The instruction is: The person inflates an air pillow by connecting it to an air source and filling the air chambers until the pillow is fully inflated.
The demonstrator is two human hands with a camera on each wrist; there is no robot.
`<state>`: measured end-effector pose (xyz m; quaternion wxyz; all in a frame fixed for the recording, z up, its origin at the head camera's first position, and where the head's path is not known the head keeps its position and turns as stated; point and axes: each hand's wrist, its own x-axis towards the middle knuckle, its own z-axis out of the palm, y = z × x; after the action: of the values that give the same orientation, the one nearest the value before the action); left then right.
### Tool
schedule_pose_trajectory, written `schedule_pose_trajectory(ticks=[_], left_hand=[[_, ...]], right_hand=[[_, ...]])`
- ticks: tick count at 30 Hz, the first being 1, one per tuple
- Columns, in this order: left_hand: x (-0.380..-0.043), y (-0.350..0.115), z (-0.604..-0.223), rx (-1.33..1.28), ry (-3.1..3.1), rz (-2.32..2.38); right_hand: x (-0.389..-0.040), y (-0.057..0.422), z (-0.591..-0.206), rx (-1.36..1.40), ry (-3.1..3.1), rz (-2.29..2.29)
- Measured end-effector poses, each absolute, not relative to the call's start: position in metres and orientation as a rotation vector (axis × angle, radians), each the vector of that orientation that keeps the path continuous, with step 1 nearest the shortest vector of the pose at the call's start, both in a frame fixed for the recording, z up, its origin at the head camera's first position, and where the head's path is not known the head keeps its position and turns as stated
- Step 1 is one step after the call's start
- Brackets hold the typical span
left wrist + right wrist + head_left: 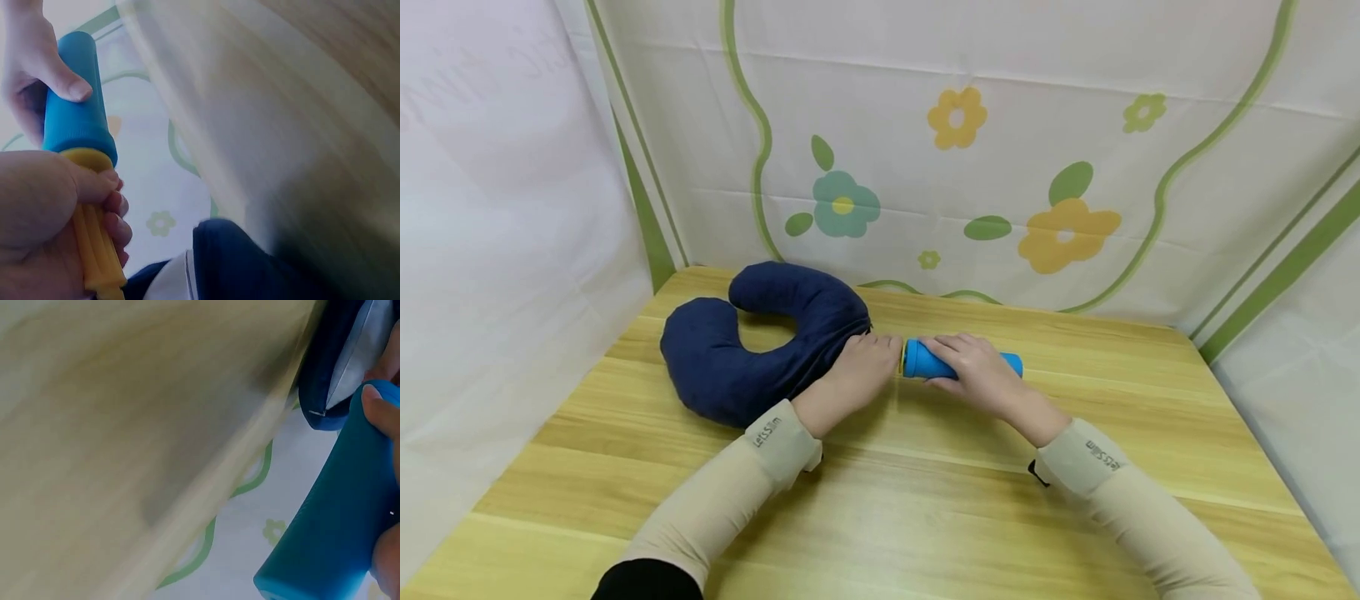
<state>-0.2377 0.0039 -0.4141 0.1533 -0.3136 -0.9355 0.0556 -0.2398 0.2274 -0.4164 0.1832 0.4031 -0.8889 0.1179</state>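
A blue and yellow hand pump (919, 358) is held crosswise between both hands, above the table. My right hand (973, 373) grips its blue barrel, thumb along the side. My left hand (861, 371) curls round the yellow ribbed part (97, 244), which narrows to a tip at its lower end in the left wrist view. Just left of that hand lies a navy U-shaped neck pillow (715, 367), its opening turned to the upper left. A pale grey inner layer (360, 356) shows through a slit in the pillow's cover in the right wrist view.
The wooden table (910, 517) runs back to a white cloth (880, 100) printed with flowers and green lines. More white cloth hangs along the left and right sides.
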Motion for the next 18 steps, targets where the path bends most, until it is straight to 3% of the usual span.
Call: schedule_pose_trajectory(ticks=[18], left_hand=[[-0.244, -0.002, -0.410, -0.993, -2.760, -0.014]], right_hand=[[-0.235, 0.305, -0.417, 1.191, -2.384, 0.159]])
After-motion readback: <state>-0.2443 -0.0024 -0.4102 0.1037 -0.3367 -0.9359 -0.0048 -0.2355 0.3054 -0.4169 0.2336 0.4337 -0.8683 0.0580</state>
